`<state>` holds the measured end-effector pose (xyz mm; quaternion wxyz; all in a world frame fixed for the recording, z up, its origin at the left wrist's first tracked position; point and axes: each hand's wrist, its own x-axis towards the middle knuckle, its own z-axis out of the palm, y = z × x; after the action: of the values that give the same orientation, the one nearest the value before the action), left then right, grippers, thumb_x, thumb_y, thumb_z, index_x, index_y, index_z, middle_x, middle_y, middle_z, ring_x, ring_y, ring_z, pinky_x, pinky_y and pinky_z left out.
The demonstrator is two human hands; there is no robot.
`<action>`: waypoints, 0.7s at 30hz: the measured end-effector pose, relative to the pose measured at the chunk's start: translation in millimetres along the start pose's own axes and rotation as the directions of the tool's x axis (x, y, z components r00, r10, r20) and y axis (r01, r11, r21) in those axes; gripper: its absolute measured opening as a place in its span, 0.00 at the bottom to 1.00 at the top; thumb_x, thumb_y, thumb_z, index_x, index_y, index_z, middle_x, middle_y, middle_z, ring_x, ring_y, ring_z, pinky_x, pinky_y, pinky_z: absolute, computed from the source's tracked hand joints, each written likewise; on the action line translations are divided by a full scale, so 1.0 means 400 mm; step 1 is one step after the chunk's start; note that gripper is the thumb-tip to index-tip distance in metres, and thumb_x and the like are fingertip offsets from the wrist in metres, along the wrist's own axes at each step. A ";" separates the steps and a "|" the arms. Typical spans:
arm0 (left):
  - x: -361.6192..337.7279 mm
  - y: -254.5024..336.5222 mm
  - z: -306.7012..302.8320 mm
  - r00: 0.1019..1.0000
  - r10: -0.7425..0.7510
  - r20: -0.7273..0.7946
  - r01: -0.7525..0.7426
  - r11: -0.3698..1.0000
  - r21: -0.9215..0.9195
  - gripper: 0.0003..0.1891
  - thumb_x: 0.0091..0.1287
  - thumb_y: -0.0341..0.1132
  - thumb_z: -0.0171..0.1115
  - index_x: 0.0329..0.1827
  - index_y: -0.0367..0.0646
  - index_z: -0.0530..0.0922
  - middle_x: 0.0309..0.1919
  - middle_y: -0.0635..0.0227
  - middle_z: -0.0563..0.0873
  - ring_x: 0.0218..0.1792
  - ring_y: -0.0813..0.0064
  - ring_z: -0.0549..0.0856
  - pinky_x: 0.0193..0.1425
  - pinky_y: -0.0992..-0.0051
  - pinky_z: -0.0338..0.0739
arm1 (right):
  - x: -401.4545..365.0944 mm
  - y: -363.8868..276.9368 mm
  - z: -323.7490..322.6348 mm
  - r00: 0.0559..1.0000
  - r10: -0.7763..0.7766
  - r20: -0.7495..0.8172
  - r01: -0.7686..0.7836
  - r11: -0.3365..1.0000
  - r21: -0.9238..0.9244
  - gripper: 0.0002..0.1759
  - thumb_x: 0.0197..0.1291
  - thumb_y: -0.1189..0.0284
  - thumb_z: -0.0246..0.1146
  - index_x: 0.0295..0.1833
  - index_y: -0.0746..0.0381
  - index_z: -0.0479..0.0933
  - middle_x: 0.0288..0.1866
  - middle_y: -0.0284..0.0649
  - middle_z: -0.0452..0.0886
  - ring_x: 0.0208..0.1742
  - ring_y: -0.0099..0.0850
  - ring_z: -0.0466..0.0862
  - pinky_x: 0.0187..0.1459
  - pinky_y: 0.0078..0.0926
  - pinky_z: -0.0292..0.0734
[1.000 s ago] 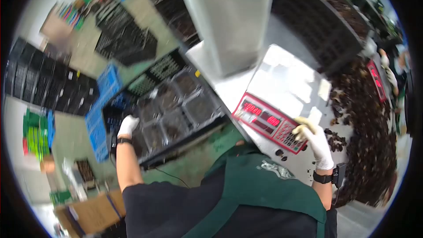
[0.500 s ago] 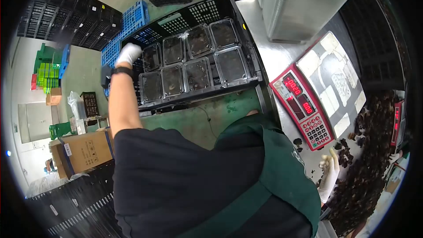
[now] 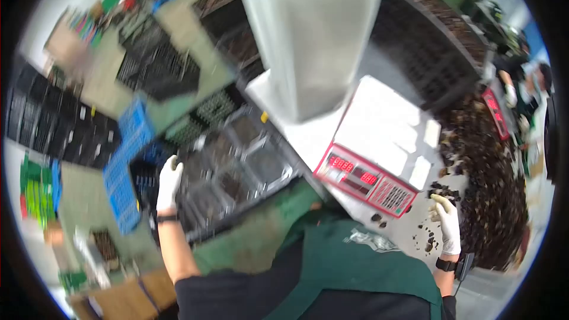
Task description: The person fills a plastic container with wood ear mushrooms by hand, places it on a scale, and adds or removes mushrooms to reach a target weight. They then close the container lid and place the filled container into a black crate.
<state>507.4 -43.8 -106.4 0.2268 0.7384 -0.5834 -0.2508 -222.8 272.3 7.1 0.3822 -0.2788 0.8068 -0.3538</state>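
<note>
My left hand [image 3: 169, 184], in a white glove, rests at the near left edge of a black crate [image 3: 204, 225] that holds several clear plastic boxes [image 3: 265, 163] with dark contents. Its fingers look extended, and nothing shows in its grip. My right hand [image 3: 448, 223], also gloved, hangs over the steel table [image 3: 308, 127] beside a red weighing scale [image 3: 363, 178]. It sits next to a pile of dark mushroom-like pieces [image 3: 495, 201], fingers loosely curled. The picture is blurred by motion.
A large grey metal column [image 3: 314, 29] stands behind the scale. Blue crates [image 3: 127, 166] and stacks of black crates [image 3: 47, 118] sit on the green floor at left. Another person [image 3: 533, 101] works at a second red scale [image 3: 495, 112] at far right. Cardboard boxes lie at bottom left.
The view has swung back toward the table. My left hand stays at the crate's left edge. My right hand has come up from my side to the loose dark pieces beside the scale.
</note>
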 end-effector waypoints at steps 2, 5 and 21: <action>0.005 0.405 -0.036 0.871 0.451 -0.196 -0.491 0.812 -0.314 0.27 0.70 0.23 0.58 0.73 0.38 0.70 0.71 0.55 0.75 0.69 0.63 0.76 0.75 0.67 0.68 | -0.005 0.004 -0.014 0.999 -0.034 -0.036 0.036 0.998 0.057 0.18 0.71 0.72 0.56 0.64 0.63 0.78 0.38 0.35 0.86 0.31 0.18 0.80 0.35 0.16 0.76; -0.096 0.926 -0.116 0.378 0.794 -0.476 -0.899 0.437 0.015 0.30 0.68 0.22 0.59 0.75 0.38 0.67 0.75 0.55 0.70 0.75 0.60 0.69 0.79 0.64 0.60 | -0.023 -0.020 -0.024 0.987 -0.124 -0.100 0.132 0.987 0.086 0.17 0.71 0.71 0.57 0.62 0.64 0.80 0.37 0.32 0.85 0.31 0.17 0.79 0.33 0.16 0.72; 0.268 1.415 -0.215 0.468 0.829 0.307 -0.880 0.407 0.245 0.07 0.74 0.30 0.62 0.45 0.34 0.82 0.32 0.71 0.83 0.33 0.81 0.77 0.41 0.80 0.74 | -0.433 0.471 -0.045 0.764 0.353 -0.540 -0.105 0.894 0.436 0.19 0.68 0.70 0.57 0.61 0.64 0.80 0.38 0.37 0.87 0.32 0.19 0.82 0.38 0.18 0.77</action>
<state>159.2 -267.1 303.8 0.1389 0.3447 -0.9277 -0.0345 -175.5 515.7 -59.7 0.1911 0.0315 0.8299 -0.5232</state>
